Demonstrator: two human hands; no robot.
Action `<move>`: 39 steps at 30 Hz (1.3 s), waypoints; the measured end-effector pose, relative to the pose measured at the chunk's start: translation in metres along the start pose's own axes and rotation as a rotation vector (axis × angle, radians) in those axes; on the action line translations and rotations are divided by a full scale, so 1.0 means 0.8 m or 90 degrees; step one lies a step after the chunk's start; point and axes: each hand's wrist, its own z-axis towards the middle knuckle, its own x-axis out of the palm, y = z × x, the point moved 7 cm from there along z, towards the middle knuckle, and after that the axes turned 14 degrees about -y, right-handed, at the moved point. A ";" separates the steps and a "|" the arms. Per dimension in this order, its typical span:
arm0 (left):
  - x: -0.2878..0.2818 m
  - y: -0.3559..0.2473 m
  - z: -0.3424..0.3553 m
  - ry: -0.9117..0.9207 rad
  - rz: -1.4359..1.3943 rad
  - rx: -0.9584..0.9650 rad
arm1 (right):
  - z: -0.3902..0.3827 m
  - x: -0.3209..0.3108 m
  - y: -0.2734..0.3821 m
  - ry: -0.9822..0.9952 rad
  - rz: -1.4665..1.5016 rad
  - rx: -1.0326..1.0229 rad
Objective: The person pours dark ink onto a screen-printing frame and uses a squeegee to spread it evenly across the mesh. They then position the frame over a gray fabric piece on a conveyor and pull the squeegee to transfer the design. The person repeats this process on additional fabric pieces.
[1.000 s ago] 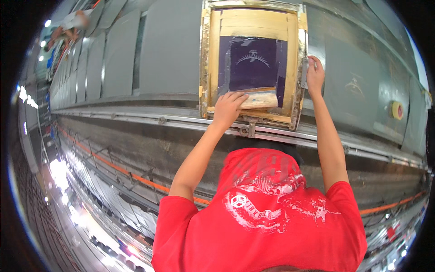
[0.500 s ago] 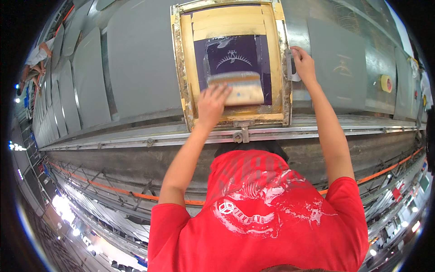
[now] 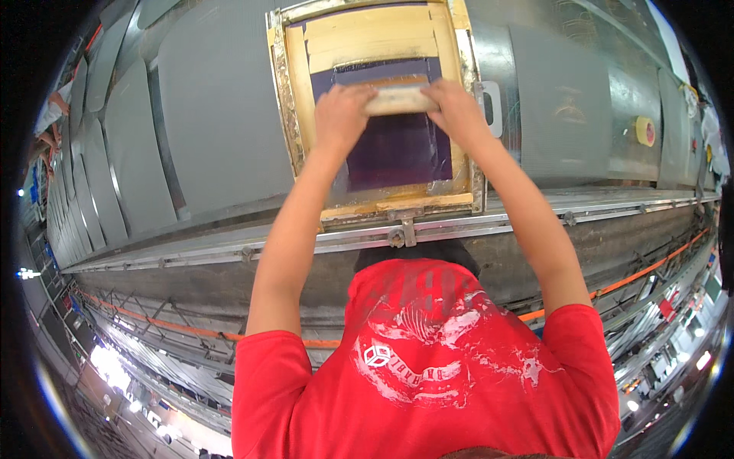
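Note:
Both my hands grip a squeegee with a pale wooden handle [image 3: 399, 100], one at each end. My left hand [image 3: 342, 115] is closed around its left end, and my right hand [image 3: 457, 111] around its right end. The squeegee stands across the upper part of the dark purple mesh [image 3: 394, 149] of a screen-printing frame [image 3: 282, 99]. Yellowish tape [image 3: 367, 38] borders the mesh inside the frame. The squeegee and my hands hide the pale printed design area. On the frame's right side is a white loop handle [image 3: 491, 109], apart from my right hand.
Grey fabric panels [image 3: 222, 107] lie along the long table on both sides of the frame. A yellow tape roll [image 3: 645, 131] sits at right. A metal rail [image 3: 336, 241] with a clamp [image 3: 397, 236] runs along the near edge. Another person [image 3: 52, 115] is at far left.
My right hand has left the frame's side handle and taken the squeegee's right end. The squeegee has moved from the lower mesh to the upper part and is tilted up.

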 end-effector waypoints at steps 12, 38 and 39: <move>-0.029 -0.002 0.026 0.030 -0.014 -0.037 | 0.022 -0.024 0.012 -0.054 0.053 -0.016; -0.039 -0.070 -0.143 0.008 -0.040 0.004 | -0.055 -0.019 -0.180 -0.181 0.284 0.539; -0.040 -0.072 -0.152 -0.004 -0.044 0.010 | -0.049 -0.022 -0.177 -0.220 0.273 0.532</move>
